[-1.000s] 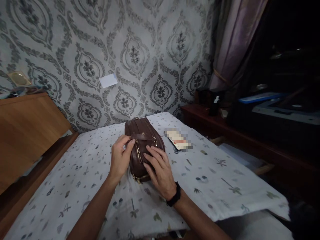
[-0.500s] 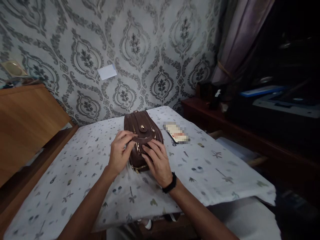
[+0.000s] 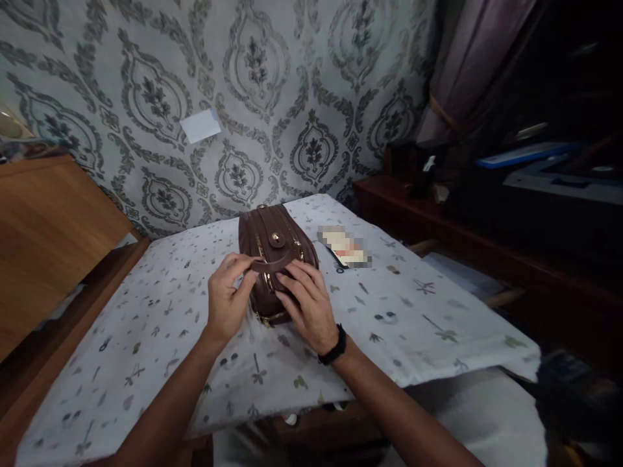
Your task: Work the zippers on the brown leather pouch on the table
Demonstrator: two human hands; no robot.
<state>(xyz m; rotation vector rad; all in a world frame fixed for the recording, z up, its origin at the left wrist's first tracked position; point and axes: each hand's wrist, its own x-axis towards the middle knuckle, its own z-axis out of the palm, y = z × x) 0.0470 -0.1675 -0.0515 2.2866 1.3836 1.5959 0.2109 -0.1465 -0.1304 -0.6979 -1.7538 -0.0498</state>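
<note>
brown leather bag point(image 3: 272, 250), gold zips, lying on the cloth-covered worktop point(image 3: 146, 337) between both hands. left hand point(image 3: 224, 305) is pinching the bag's strap point(image 3: 272, 264) between thumb and fingers, closed on it. right hand point(image 3: 305, 305) is resting fingers spread and flat on the bag's near side, gripping nothing. blurred card point(image 3: 344, 246) is lying just beyond the right hand, apart from the bag.

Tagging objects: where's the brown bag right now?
Head view, centre: the brown bag lies on the patterned tablecloth, under both hands, left of a blurred card.
</note>
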